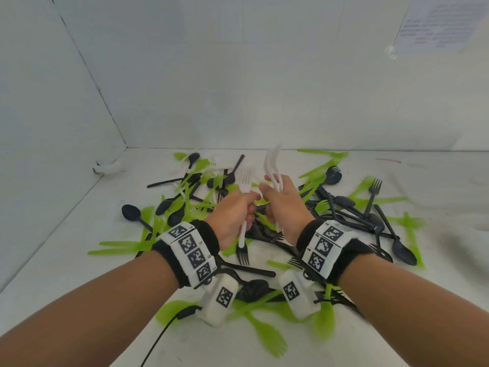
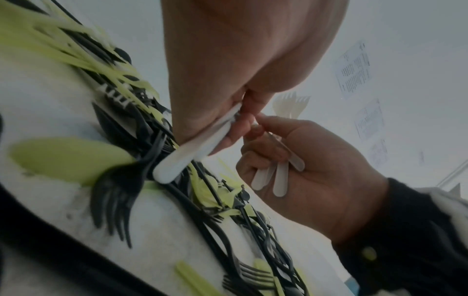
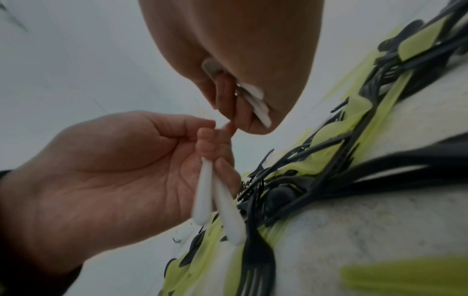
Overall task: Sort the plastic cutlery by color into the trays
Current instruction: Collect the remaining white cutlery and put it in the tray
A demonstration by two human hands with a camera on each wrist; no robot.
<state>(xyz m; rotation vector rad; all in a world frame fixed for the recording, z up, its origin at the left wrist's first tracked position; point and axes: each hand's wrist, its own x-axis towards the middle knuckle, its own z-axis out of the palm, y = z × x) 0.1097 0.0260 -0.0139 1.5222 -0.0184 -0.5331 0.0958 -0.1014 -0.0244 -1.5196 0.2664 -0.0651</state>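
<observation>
Head view: left hand point(image 1: 232, 215) pinches white forks point(image 1: 244, 189), right hand point(image 1: 283, 205) clutches a white bundle point(image 1: 274, 165) at twelve o'clock; merging them comes next, I'd say.

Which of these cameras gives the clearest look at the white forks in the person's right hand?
The left wrist view: the right hand grips the white forks, handles and prongs both showing. The head view shows their prongs above the hand, blurred. The right wrist view shows only handle ends at the palm.

Hands above a cutlery heap

The left hand point(image 1: 232, 213) and right hand point(image 1: 283, 205) meet mid-frame, over cutlery point(image 1: 344, 205) scattered on the table point(image 1: 79, 260).
</observation>
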